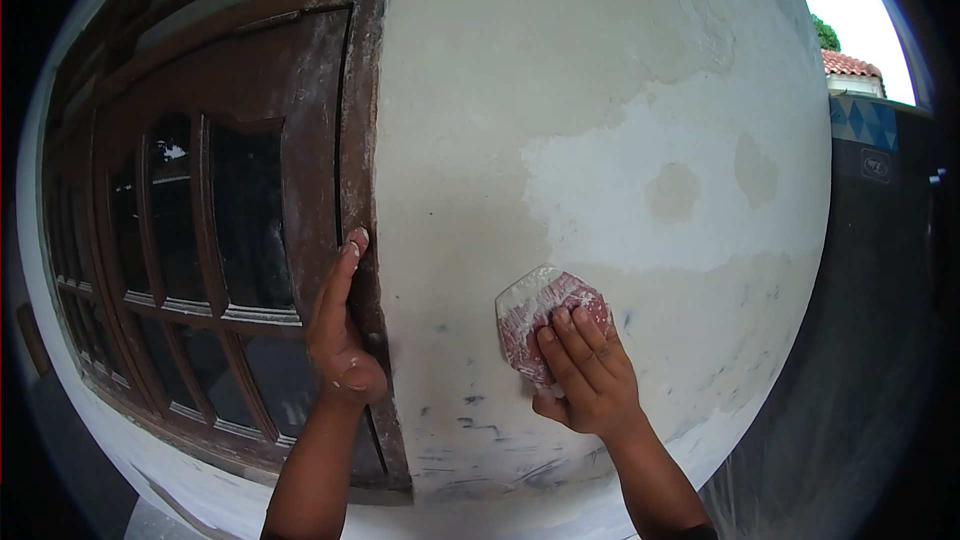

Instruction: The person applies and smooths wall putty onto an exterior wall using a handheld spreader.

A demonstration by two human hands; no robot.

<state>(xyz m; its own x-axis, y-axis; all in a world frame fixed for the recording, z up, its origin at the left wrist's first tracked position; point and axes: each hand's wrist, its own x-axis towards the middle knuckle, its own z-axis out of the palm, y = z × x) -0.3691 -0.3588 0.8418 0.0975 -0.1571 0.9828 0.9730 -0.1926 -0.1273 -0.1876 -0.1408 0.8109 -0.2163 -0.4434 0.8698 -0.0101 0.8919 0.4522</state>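
Observation:
A flat, roughly hexagonal red putty spreader point(530, 331), smeared with white putty, lies against the pale wall point(470, 170). My right hand point(590, 375) grips it, with the fingers extended over its face and the thumb low on its near side. To the left, my left hand point(343, 340) rests against the brown wooden window frame point(362, 120) with its fingers stretched upward. White specks mark its fingertips and wrist. Nothing shows in that hand.
Dark glass panes point(247, 215) in brown wood fill the left side. The wall has damp-looking beige areas around a whiter patch point(610, 190), plus dark scuffs low down. Beyond its right edge stand a dark panel with a blue pattern point(865, 125) and a tiled roof point(850, 64).

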